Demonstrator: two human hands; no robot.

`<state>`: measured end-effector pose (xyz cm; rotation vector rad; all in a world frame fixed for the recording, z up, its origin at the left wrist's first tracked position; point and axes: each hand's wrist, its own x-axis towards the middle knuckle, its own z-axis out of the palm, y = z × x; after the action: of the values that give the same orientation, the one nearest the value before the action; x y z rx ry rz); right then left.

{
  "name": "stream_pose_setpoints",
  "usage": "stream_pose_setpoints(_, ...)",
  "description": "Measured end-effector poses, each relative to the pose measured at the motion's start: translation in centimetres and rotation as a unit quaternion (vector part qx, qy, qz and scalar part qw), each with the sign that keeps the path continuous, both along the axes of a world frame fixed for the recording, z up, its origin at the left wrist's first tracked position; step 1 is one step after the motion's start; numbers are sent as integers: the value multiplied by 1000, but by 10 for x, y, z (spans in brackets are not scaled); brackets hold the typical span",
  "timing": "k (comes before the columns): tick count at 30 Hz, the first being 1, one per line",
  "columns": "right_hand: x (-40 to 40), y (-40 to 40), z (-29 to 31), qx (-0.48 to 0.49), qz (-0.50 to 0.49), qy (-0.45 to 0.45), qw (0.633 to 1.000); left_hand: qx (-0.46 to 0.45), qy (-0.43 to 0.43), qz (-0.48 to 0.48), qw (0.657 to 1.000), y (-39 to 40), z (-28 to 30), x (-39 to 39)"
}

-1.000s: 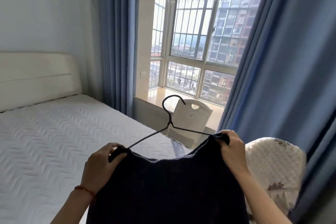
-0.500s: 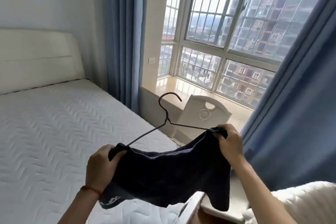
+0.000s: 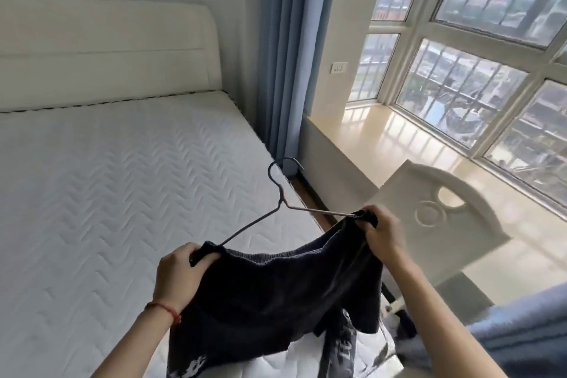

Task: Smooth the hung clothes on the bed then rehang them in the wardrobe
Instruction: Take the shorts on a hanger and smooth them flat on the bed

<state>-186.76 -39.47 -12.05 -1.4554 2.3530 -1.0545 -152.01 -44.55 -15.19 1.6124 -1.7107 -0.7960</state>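
The left hand (image 3: 181, 278) has its grip closed over the left shoulder of a dark navy knitted garment (image 3: 276, 291), with that end of a thin grey wire hanger (image 3: 287, 209) inside the fabric. The right hand (image 3: 382, 233) pinches the right shoulder and the other hanger end in the same way. Both grips are fully curled; neither is free.

Between the two grips the neckline sags in a shallow curve. Above them the hanger hook points away from the person. Below them the garment hangs in folds, its lower edge with white lettering reaching the near corner of the white quilted mattress (image 3: 107, 193).

Beyond the left grip lies the mattress, with a cream padded headboard (image 3: 107, 55) at its far end. Beyond the right grip stands a white plastic chair back (image 3: 445, 224), then the window sill (image 3: 399, 144).

Risks, as judged:
- The garment hangs at the bed corner; lowered here, part would drop off the edge and crease.
- The shoulders are bunched; a loosened grip could let one slide off the wire.
- The hook could snag the blue curtain (image 3: 285, 55).
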Motion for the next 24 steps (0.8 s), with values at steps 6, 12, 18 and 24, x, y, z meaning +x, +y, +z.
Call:
stream_pose_setpoints(6,-39,-76,-75,55,28,-2,998,44,-83,-15,995,-63,-58,-36)
stream_pose_setpoints(12,-56,-150,-159,114,32,42,992,68,-130,-27,989,-143,-138,-56)
stream_pose_setpoints(18,-56,-225,-241,101,-18,92,990,24,-125,28,991,-222,-212,-74)
stream_pose_setpoints(24,-34,-243,-332,192,-78,-53,977,87,-173,105,975,-241,-303,-72)
